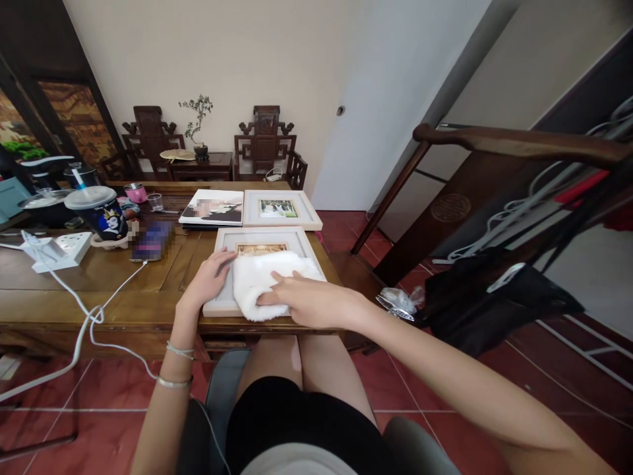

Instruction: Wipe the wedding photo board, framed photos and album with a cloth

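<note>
A white picture frame (297, 241) lies flat at the near edge of the wooden table (123, 290). A fluffy white cloth (257, 280) covers most of its glass. My right hand (309, 302) presses flat on the cloth, fingers pointing left. My left hand (210, 277) rests on the frame's left border with its fingers spread, holding it down. A small picture with a gold edge (261, 249) shows above the cloth.
Behind it lie a second white frame (279, 210) and an unframed photo print (212, 207). To the left are a lidded drink cup (101, 211), a phone (151, 241) on a cable, a power strip (62, 251). A dark chair (494, 198) stands at right.
</note>
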Tool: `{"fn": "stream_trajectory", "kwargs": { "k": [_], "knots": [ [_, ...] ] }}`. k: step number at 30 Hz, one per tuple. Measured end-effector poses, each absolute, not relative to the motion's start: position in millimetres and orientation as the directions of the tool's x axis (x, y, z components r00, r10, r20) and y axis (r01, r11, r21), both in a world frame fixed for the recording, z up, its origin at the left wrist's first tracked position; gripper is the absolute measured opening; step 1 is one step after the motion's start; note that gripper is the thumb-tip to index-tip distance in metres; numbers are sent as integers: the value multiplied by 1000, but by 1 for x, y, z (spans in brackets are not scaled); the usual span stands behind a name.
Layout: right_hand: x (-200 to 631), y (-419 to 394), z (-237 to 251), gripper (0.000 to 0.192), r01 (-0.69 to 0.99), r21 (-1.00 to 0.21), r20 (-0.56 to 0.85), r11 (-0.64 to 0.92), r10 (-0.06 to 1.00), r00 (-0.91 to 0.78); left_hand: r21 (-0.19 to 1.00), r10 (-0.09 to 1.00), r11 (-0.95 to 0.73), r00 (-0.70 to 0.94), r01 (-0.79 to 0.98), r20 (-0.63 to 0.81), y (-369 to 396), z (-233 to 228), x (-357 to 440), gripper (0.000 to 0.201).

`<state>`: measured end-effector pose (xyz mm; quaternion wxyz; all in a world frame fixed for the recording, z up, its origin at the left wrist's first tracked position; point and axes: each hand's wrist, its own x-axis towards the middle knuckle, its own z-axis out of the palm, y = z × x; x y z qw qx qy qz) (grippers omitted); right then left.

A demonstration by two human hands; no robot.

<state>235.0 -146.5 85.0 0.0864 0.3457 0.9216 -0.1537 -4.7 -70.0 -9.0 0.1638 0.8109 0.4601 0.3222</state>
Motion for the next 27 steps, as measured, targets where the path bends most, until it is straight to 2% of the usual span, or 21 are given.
{"fn": "stream_trajectory", "kwargs": {
  "k": [6,11,16,20,23,27],
  "knots": [
    [215,-101,48,86,775,-29,-95,631,770,-631,575,844,-532,334,621,420,-69,-11,-4,52],
    [186,-69,44,75,803,9,-38,596,803,-595,589,838,-541,323,600,440,-71,-8,-2,58],
    [176,-94,62,71,734,22,-144,679,728,-670,632,870,-488,278,603,407,-75,-3,0,61],
    [198,-137,79,71,636,-59,-212,770,612,-762,670,895,-442,251,596,368,-76,-2,2,63],
    [223,-149,90,71,659,-94,-263,746,620,-739,663,908,-418,255,621,333,-74,-6,1,58],
    [241,-146,99,62,719,-93,-339,689,657,-673,569,880,-472,325,673,346,-68,-14,-4,48]
  ]
}}
